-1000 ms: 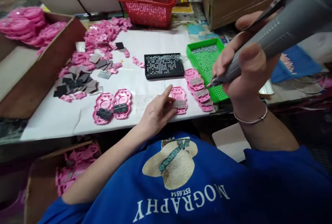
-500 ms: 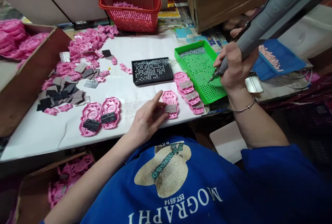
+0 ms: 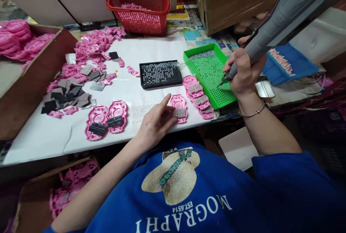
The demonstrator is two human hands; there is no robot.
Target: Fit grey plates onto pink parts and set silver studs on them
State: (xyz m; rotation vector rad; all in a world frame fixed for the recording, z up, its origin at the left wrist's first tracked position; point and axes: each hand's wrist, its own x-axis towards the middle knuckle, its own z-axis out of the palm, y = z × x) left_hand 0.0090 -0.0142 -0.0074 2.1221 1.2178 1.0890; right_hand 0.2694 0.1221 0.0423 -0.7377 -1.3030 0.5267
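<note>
My right hand [image 3: 244,72] is wrapped round a grey electric screwdriver [image 3: 266,36]. Its tip points down over the green perforated tray [image 3: 198,72], where small screws stand in the holes and lie heaped at the far end. My left hand [image 3: 155,121] rests at the table's front with fingers apart, its fingertips at the left edge of a pink plastic shell [image 3: 178,99] with a grey plate [image 3: 179,113] on it. Just right of that shell, several overlapping pink shells [image 3: 201,99] with grey plates lie against the green tray.
A black perforated tray [image 3: 160,74] of screws sits mid-table. Two pink shells [image 3: 97,113] with black plates lie left of my left hand. Loose plates [image 3: 67,96] and pink parts [image 3: 93,44] are piled farther left. A red basket [image 3: 139,11] and cardboard box [image 3: 229,4] stand behind.
The view has shifted slightly, moving the table items a little to the right. Both hands keep nearly the same positions, the screwdriver tip still over the green tray.
</note>
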